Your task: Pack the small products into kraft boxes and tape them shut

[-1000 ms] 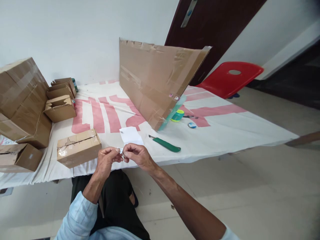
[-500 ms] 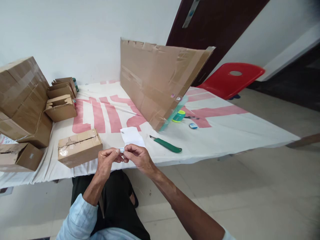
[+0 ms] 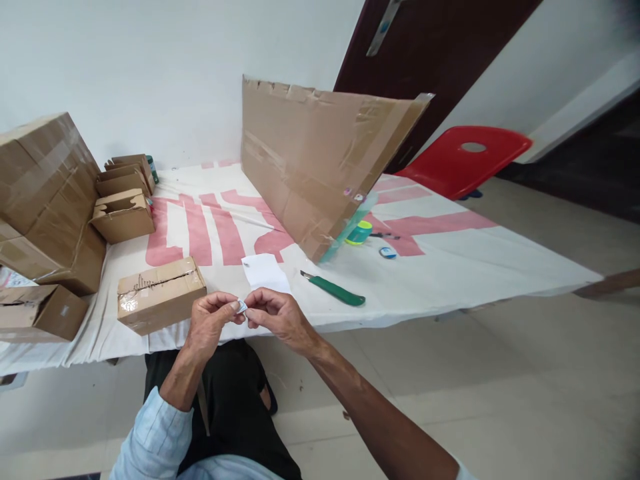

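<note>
Your hands meet in front of the table's near edge, with a small pale slip between them. Your left hand pinches it between thumb and finger; your right hand has its fingertips at the slip's other side, though you cannot tell whether they grip it. Just beyond lies a white sheet, with a green-handled knife to its right and a taped carton to its left.

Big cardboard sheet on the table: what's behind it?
Beyond the cardboard sheet, a dark door and the white wall show past its edges. It covers parts of both and some of the table, so anything sitting directly behind it can't be seen.
</note>
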Motion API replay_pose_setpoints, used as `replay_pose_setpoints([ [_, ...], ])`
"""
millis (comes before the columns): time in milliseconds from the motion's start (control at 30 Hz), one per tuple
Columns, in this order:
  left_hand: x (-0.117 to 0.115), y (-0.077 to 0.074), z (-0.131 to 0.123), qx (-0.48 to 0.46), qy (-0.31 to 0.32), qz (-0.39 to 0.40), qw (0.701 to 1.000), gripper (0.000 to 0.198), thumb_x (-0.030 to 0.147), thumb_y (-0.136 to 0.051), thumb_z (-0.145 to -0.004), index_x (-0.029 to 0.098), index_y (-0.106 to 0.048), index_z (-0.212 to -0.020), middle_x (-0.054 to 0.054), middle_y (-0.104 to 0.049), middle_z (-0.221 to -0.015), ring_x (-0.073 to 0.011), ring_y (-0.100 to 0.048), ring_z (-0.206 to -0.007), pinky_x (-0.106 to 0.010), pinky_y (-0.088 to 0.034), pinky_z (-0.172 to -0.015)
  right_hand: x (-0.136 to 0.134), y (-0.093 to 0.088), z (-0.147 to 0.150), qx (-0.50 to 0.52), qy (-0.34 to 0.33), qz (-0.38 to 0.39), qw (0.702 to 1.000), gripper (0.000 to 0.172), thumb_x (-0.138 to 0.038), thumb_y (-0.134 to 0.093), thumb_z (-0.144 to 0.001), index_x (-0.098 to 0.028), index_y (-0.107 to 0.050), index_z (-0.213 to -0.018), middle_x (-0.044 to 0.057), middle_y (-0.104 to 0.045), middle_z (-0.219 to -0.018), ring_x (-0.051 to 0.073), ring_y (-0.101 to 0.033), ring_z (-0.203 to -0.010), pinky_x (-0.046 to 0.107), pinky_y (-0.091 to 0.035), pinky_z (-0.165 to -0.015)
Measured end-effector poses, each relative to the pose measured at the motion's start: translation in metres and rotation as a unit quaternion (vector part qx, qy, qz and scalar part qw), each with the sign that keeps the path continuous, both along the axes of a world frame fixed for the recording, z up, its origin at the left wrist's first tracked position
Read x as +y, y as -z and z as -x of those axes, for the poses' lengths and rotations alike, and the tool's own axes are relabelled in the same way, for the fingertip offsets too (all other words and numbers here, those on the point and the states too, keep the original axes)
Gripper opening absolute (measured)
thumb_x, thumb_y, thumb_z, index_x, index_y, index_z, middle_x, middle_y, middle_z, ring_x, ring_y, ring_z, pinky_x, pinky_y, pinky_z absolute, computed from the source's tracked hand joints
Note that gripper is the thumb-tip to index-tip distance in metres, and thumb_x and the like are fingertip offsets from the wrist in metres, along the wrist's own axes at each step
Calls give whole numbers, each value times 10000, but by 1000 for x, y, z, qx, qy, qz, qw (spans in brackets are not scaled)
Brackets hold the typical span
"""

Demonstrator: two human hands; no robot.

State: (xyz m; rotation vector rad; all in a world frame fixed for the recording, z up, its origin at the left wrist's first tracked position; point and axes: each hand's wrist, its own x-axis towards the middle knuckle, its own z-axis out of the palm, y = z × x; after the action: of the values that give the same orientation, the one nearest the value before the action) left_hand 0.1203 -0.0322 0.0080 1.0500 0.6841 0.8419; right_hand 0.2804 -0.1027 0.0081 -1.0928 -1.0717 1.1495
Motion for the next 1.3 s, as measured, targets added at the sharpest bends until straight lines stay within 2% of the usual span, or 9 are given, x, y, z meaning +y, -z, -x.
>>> replay_pose_setpoints([
  [200,-2,-3,1,9,8,-29,999,422,476,-989,-627,144,-796,-802,-28,-739,-628,-148,-683,-567,-286,-578,-633,-1,-2,-2,-20,-1,-11,1000,267,-464,-779,-833,-205,-721,-801,19,-725,-718,149,-644,-625,308,-577,-643],
  [367,2,-11,3,21,52,-82,995,451,501,-989,-630,146,-825,-854,-49,-768,-709,-169,-708,-609,-306,-605,-637,-2,-7,-6,-15,-22,-2,1000,258,-444,-773,-839,-201,-707,-781,2,-693,-668,144,-630,-605,306,-570,-637],
  [500,4,-13,7,54,65,-159,984,323,450,-933,-736,155,-836,-826,-72,-788,-750,-187,-731,-641,-302,-608,-645,-3,-10,-9,-21,-38,7,999,242,-417,-771,-840,-200,-691,-768,-1,-686,-660,146,-626,-608,310,-562,-648],
  [633,2,-18,9,99,42,-262,959,144,323,-838,-837,180,-848,-819,-69,-799,-732,-194,-749,-660,-279,-578,-654,-3,-10,-12,-13,-46,7,999,255,-421,-764,-845,-196,-680,-759,-1,-685,-661,142,-620,-608,308,-547,-658],
  [767,-2,-25,9,123,22,-333,934,125,275,-784,-871,212,-849,-784,-55,-793,-693,-190,-726,-636,-281,-553,-650,-2,-8,-12,-7,-48,12,999,278,-444,-769,-848,-195,-680,-760,-1,-682,-651,143,-619,-605,307,-542,-659],
  [1133,-5,-26,9,115,25,-384,916,222,350,-741,-941,223,-827,-780,-72,-779,-719,-209,-712,-675,-314,-541,-677,-1,-6,-15,13,-67,24,997,299,-470,-786,-825,-197,-695,-745,1,-692,-653,144,-630,-600,305,-548,-656],
  [1300,-4,-28,10,90,35,-398,912,222,359,-737,-959,223,-826,-806,-95,-782,-827,-212,-720,-762,-321,-554,-721,0,-3,-14,42,-80,36,995,312,-472,-802,-806,-189,-690,-735,-7,-679,-653,137,-631,-592,293,-538,-648],
])
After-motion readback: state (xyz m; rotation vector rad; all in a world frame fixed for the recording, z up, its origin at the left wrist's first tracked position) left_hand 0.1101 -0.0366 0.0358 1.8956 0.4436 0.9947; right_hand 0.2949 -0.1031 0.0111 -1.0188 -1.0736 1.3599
